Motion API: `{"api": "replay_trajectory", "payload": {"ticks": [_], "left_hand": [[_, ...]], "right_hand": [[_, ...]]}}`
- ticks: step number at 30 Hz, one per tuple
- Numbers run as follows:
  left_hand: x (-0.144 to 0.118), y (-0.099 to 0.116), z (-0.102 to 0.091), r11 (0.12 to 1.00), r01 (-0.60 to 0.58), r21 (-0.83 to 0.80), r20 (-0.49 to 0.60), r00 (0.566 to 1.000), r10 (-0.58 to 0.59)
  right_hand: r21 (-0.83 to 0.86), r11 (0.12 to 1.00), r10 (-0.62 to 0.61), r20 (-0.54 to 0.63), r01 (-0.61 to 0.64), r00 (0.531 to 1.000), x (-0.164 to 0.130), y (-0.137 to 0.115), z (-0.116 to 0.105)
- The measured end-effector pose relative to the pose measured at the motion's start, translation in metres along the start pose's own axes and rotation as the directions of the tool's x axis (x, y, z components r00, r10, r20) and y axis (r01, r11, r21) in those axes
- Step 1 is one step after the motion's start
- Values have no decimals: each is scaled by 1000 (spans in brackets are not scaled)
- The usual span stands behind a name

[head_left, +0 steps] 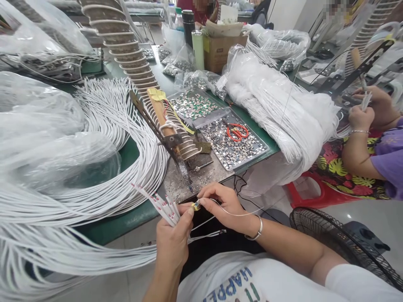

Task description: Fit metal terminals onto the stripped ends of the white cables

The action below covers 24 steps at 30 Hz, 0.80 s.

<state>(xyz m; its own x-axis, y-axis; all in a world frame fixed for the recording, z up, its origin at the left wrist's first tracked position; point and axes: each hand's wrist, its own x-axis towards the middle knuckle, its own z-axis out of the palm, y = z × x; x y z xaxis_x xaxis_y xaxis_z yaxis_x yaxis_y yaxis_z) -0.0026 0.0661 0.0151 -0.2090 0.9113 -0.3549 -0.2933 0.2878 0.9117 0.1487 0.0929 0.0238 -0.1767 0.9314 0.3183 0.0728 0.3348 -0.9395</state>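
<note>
My left hand (174,235) is closed round a bundle of white cables (165,209) whose ends carry small red marks. Between its thumb and forefinger sits a tiny connector (195,205) with some yellow about it. My right hand (223,207) pinches a thin white wire (239,214) right at that connector. Just beyond my hands, a soldering iron (185,174) is fixed to a wooden bar (160,111) and points down at the bench. Whether the wire touches the connector's contacts is too small to tell.
Long white cables (138,193) cover the left bench. A tray of metal connector parts (233,147) holds red-handled scissors (237,132). A ribbed hose (126,50) rises behind the iron. Bagged cables (277,96) lie right, near a co-worker's hands (362,115). A fan (333,239) stands low right.
</note>
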Motion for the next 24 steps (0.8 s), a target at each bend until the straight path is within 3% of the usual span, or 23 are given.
{"api": "replay_trajectory", "payload": {"ticks": [4,6,8,9,11,12,13,14,16,20,24], "left_hand": [[-5,-11,-9,996,59,71,78,995,-64],[-7,-16,-16,992,97,82,98,990,-105],[-8,-19,-24,988,150,17,46,987,-151],[-9,-20,-29,984,174,-24,3,985,-174],[-12,-19,-37,978,197,-68,-53,978,-201],[-14,-18,-39,977,204,-58,-60,976,-207],[-17,-18,-41,976,214,-40,-58,975,-216],[-19,-18,-42,974,227,-21,-50,972,-228],[-25,-19,-38,967,255,22,-51,966,-253],[-32,-24,-24,957,246,154,-56,969,-241],[-33,-24,-17,961,128,246,54,988,-145]], "right_hand": [[-2,989,147,75,-147,986,-5,2,0],[-99,981,176,87,-168,980,-7,1,-6],[-267,956,183,222,-120,958,-11,0,-18],[-367,929,191,343,-57,920,-14,0,-25],[-532,838,254,581,125,773,-21,0,-39],[-591,786,304,625,181,719,-25,0,-44],[-624,754,336,634,205,697,-28,0,-47],[-629,751,338,629,202,700,-31,0,-47],[-538,825,247,620,174,745,-34,-2,-40],[-260,954,20,552,149,834,-33,-5,-6],[-179,982,36,450,51,892,-28,-4,19]]}}
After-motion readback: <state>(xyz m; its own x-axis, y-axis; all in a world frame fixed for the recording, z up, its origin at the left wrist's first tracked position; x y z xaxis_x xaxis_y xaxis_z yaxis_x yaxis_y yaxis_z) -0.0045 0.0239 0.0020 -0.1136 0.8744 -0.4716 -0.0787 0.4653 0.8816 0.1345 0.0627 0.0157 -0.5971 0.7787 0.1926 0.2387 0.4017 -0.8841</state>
